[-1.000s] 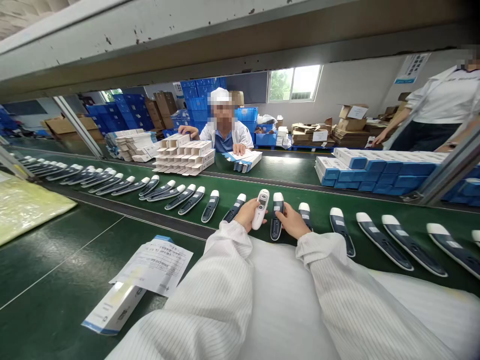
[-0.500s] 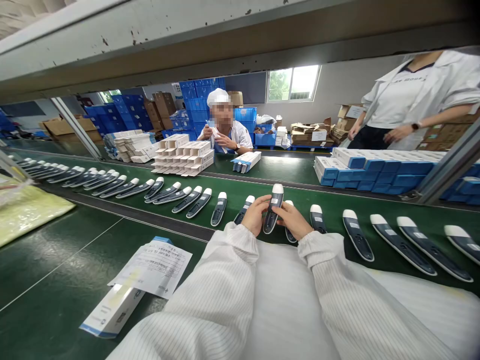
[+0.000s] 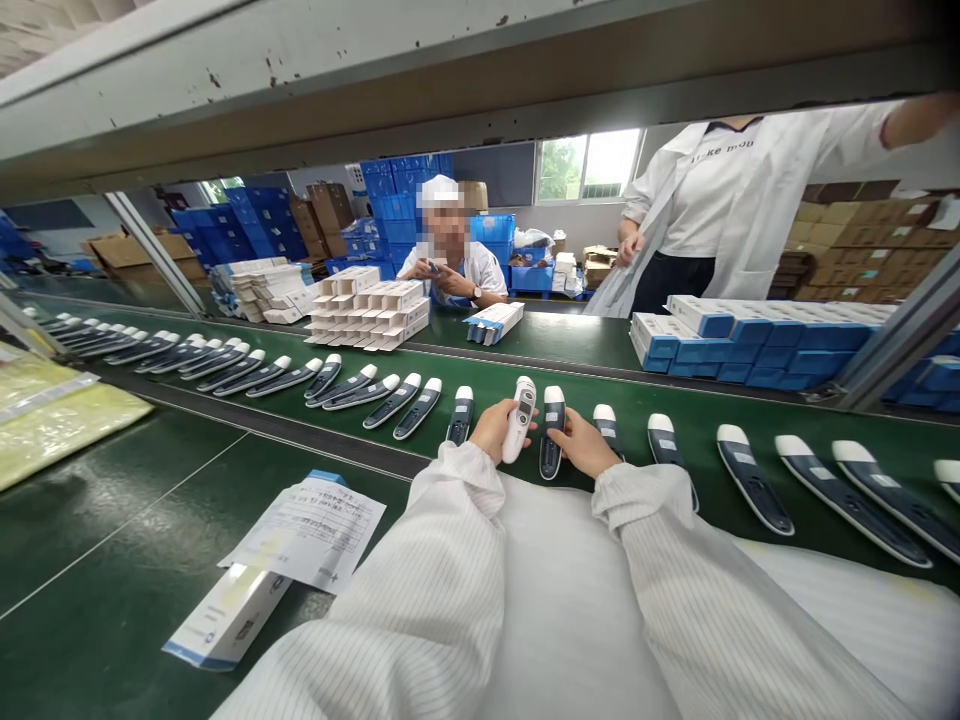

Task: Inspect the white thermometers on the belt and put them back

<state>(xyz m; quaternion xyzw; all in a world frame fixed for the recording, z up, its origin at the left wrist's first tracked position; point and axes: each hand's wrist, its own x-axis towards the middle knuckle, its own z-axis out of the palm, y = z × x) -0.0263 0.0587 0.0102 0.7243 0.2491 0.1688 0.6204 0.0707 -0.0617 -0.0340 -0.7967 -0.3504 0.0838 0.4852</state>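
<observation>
From the head view, the left hand (image 3: 499,430) grips an upright white-faced handheld device (image 3: 520,420) above the green conveyor belt (image 3: 675,400), while the right hand (image 3: 585,445) lies apart, just beside a dark-backed unit (image 3: 553,432), one of a spaced row seemingly laid out for single pickup. Half a second earlier, both hands held one dark unit together.
</observation>
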